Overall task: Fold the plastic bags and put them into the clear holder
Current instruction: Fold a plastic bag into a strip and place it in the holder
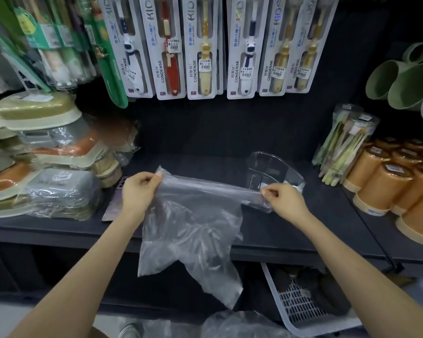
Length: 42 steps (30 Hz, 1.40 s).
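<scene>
Translucent bag (191, 223) hangs crumpled (top taut).

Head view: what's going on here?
A person holds a thin clear plastic bag stretched over the dark shelf. The left-hand grip pinches its upper left corner, the right-hand grip its right end. The bag hangs unfolded past the shelf edge. The clear plastic holder stands on the shelf just behind that grip.
</scene>
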Motion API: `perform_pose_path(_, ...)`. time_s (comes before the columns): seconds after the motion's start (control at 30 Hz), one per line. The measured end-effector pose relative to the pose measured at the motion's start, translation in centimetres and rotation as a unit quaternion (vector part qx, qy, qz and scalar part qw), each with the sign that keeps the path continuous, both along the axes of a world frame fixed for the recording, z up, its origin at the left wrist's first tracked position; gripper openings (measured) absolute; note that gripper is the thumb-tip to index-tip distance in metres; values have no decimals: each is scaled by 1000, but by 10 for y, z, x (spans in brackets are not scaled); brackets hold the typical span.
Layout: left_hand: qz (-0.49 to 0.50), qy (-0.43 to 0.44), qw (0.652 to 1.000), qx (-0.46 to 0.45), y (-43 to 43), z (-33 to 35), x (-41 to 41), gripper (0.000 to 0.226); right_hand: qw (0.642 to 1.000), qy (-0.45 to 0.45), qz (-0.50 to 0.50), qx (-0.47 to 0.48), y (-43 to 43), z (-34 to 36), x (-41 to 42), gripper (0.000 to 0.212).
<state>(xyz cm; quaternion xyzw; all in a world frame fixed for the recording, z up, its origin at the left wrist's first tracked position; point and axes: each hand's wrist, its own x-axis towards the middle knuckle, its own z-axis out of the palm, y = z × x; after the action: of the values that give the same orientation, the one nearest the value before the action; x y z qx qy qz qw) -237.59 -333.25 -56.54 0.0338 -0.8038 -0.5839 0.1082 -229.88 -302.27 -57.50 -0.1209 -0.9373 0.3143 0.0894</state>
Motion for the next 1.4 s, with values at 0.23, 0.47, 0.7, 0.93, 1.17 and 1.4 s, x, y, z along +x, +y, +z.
perform_pose_path(0.23,-17,-107,994,-33,33,-16,-45,46,998,21,-58,31,25,1,-40,21)
perform_pose_path(0.47,-9,-238,971,21,12,-13,-8,61,986,159,-47,0,-9,21,27,34)
perform_pose_path(0.7,-85,-327,937,83,10,12,39,61,999,-25,25,-19,-65,10,72,54)
perform_pose_path(0.93,-75,-278,946,151,25,19,51,21,999,28,-25,17,-71,-11,54,34)
perform_pose_path(1.17,-46,-282,933,219,13,8,46,14,991,50,-61,108,-54,-28,50,13)
perform_pose_path(1.4,-62,-332,908,246,1,-14,46,19,989,111,-17,93,22,-24,78,14)
